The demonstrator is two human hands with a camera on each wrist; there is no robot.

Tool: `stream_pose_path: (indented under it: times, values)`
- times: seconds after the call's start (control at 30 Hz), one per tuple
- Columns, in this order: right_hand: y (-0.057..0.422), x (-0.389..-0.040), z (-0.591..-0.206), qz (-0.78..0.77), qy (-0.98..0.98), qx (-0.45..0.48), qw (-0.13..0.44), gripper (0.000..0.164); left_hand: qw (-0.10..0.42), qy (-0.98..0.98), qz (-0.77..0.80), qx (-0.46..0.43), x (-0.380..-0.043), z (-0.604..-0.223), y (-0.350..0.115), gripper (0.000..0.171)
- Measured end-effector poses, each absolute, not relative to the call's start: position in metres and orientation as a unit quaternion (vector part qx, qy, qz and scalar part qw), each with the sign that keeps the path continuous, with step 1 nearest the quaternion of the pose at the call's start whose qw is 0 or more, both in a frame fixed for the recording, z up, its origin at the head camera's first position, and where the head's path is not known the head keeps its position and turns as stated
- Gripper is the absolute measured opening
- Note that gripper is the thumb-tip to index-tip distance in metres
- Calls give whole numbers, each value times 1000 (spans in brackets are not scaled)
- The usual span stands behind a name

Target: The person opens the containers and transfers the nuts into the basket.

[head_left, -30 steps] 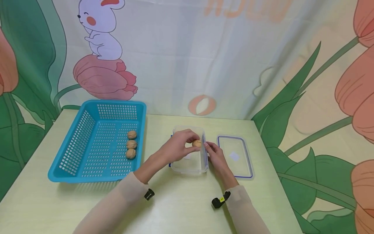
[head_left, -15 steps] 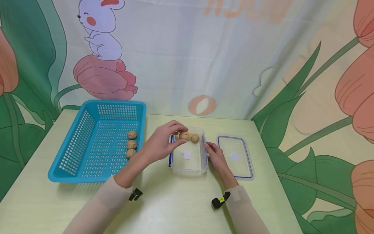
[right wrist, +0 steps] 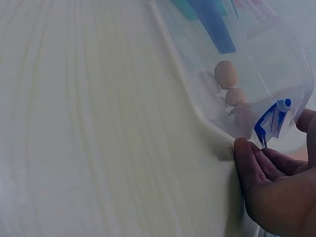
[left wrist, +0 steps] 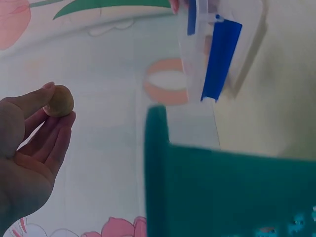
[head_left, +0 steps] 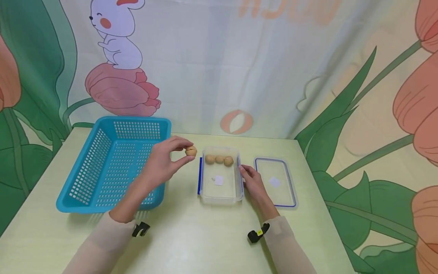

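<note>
My left hand (head_left: 158, 163) pinches a walnut (head_left: 191, 151) between thumb and fingertips, above the gap between the basket and the box. The left wrist view shows the same walnut (left wrist: 61, 100) at the fingertips. In the clear plastic food box (head_left: 221, 198), three walnuts (head_left: 219, 160) lie in a row along the far wall. My right hand (head_left: 253, 183) grips the box's right wall; in the right wrist view its thumb is at the rim and its fingers (right wrist: 247, 160) lie against the outside.
A blue perforated plastic basket (head_left: 137, 119) stands at left, its right side partly hidden by my left hand. The lid (head_left: 291, 190) with its blue seal lies right of the box. A printed curtain (head_left: 198, 76) hangs behind the table.
My left hand has moved left out of the food box, carrying a walnut toward the basket side. It now covers the basket walnuts seen earlier. My right hand stays on the box.
</note>
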State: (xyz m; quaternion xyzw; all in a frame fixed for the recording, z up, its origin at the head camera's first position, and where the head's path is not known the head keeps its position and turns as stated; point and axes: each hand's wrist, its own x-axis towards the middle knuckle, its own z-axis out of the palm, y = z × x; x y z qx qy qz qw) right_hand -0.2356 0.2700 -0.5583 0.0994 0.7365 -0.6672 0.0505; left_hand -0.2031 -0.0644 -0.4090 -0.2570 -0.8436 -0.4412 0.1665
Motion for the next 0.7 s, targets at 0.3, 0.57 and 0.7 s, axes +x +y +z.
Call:
stream_pose_path:
  times: [0.3,0.57,0.7]
  values:
    - [269,-232,-564,-668,735,104,54,55,165,-868,-419,-210,-202,-423,-96,37]
    - [271,-234,-561,-666,738,96,54,58,213,-864,-414,-193,-214,-431,-124,37]
    - [271,-236,-560,-659,744,100,53,57,208,-873,-411,-162,-219,-436,-139,37]
